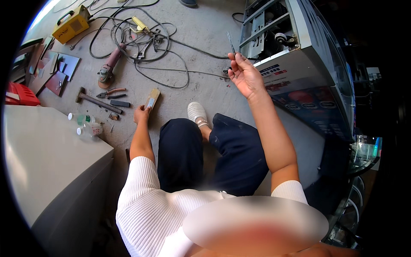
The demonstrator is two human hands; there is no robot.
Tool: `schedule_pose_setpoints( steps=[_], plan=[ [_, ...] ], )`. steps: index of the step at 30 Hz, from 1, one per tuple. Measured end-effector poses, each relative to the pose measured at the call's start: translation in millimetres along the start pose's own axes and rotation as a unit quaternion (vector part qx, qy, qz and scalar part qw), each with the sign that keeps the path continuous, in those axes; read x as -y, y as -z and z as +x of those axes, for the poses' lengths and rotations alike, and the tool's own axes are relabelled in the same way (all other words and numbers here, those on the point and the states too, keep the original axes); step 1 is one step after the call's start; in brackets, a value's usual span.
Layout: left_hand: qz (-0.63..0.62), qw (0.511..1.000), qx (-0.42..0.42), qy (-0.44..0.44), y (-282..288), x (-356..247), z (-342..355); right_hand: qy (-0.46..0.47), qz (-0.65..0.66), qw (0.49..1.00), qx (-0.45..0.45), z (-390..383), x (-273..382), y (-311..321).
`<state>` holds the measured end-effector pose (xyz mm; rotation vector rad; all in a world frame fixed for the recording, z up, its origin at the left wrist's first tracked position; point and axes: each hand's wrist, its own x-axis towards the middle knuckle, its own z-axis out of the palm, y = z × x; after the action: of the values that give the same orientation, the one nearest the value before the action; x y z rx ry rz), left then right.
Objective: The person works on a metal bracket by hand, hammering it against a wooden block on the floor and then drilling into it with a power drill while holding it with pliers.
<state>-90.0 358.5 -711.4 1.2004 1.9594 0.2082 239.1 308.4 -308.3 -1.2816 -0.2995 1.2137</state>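
Observation:
Raised at the right, my right hand [246, 77] pinches a thin grey twist drill bit [231, 40] between thumb and fingertips, its fluted end pointing up and away. Low over the floor, my left hand [141, 115] is closed on the near end of a small tan oblong box [153, 99] with a pale label. Left of that hand lie a dark oblong block [120, 103], pliers [111, 93] with their handles apart, and a hammer [98, 103]. Beyond them an angle grinder [111, 66] rests on its disc.
An opened metal cabinet [295, 60] stands close beside my right hand. Tangled cables [167, 47] and a yellow power unit [70, 24] cover the far floor. Plastic bottles [90, 128] lie beside a grey box-shaped surface [51, 150] at my left; a red case [21, 94] sits behind it.

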Motion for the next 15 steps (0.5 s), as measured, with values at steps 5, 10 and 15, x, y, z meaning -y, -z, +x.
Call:
schedule_pose_setpoints(
  steps=[5, 10, 15],
  plan=[
    [0.009, 0.999, -0.025, -0.023, 3.1, 3.5, 2.8, -0.004, -0.011, 1.000, 0.018, 6.0, -4.5, -3.9],
    [0.014, 0.997, -0.045, -0.064, 5.3, -8.4, -17.0, -0.018, -0.017, 1.000, 0.007, -2.2, -7.5, -7.6],
    [0.072, 0.988, -0.090, -0.103, 11.0, -11.0, -26.7, -0.017, -0.030, 0.999, 0.027, -2.8, -13.5, -12.4]
  ],
)
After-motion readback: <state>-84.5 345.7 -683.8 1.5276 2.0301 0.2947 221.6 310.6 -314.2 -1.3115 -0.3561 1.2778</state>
